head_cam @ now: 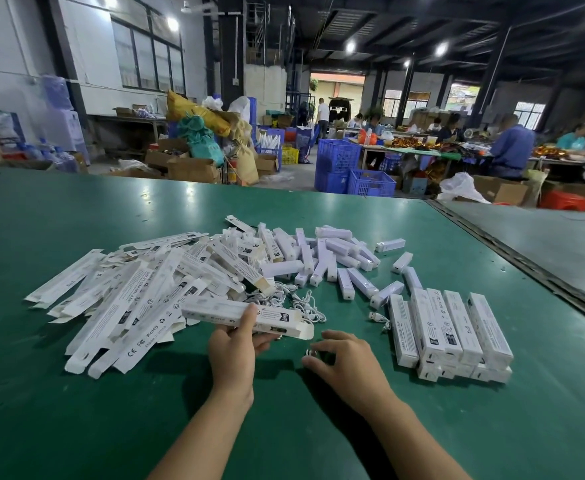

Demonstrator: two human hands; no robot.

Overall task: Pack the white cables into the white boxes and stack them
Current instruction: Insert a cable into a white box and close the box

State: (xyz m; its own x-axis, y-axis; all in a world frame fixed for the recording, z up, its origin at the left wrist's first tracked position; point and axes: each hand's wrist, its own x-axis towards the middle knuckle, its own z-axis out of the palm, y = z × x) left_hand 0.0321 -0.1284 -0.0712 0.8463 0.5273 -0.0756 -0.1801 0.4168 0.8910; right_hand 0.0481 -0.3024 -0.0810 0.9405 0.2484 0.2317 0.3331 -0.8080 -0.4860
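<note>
My left hand grips a long white box held level over the green table, its open end pointing right. My right hand rests on the table just right of that end, fingers curled over a small coiled white cable. A tangle of loose white cables lies behind the box. Flat unfolded white boxes are heaped at the left. Packed boxes are stacked in two layers at the right. One more cable lies beside that stack.
Several small white stick-shaped units are scattered behind the cables. A metal seam divides this table from another at the right. Blue crates, cartons and seated workers fill the room beyond the far edge.
</note>
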